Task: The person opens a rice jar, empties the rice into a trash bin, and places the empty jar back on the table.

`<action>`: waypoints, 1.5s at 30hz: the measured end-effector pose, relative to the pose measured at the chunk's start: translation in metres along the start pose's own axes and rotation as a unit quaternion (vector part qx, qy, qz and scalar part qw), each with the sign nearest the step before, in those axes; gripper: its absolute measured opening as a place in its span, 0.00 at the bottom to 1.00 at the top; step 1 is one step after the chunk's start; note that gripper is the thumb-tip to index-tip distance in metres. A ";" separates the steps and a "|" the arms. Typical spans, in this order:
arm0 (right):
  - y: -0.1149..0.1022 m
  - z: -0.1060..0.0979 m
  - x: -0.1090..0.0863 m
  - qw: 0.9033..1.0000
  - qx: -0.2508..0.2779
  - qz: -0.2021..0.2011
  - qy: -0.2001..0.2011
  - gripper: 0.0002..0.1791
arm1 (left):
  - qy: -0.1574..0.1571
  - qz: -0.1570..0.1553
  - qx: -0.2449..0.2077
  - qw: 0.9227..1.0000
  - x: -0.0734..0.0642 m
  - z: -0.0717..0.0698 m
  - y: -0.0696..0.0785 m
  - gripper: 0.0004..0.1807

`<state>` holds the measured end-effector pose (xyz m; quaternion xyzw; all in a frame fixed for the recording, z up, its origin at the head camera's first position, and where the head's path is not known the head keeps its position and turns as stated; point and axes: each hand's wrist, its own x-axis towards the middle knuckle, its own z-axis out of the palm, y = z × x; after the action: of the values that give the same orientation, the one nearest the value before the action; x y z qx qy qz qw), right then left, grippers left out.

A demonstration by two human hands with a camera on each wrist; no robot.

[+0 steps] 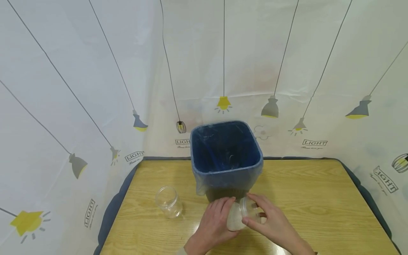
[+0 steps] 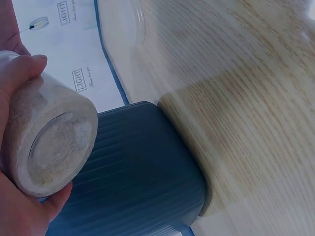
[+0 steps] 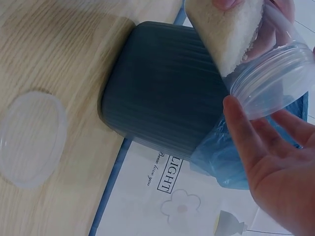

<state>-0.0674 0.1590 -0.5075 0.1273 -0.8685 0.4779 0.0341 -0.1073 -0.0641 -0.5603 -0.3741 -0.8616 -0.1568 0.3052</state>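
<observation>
A clear plastic jar partly filled with white, rice-like grains lies tilted between both hands, just in front of a blue bin. My left hand grips its body, fingers and thumb wrapped around the sides. In the left wrist view the jar's round base faces the camera, grains showing through. Around the mouth end, my right hand holds the jar between thumb and fingers. The right wrist view shows the ridged rim beside the fingertips, with grains banked toward the base. A clear round lid lies flat on the table.
The blue bin, lined with a thin bluish bag, stands at the table's back middle. Left of it, another clear jar stands upright on the wooden table. White lamp-patterned sheeting encloses the back and sides.
</observation>
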 end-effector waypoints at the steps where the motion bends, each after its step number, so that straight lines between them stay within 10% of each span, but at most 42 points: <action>1: 0.000 -0.001 0.000 1.000 -0.004 -0.009 0.000 0.35 | -0.002 -0.002 -0.003 1.000 0.000 0.000 0.000 0.54; 39: 0.003 -0.014 -0.001 0.981 -0.105 -0.146 -0.069 0.43 | -0.057 -0.013 -0.072 0.996 -0.002 -0.009 -0.003 0.55; 45: -0.001 -0.010 -0.002 0.996 -0.045 -0.057 -0.053 0.40 | -0.030 -0.029 -0.067 0.997 -0.003 -0.004 0.001 0.55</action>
<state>-0.0657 0.1669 -0.5013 0.2005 -0.8811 0.4278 0.0206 -0.1033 -0.0670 -0.5585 -0.3731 -0.8682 -0.2118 0.2491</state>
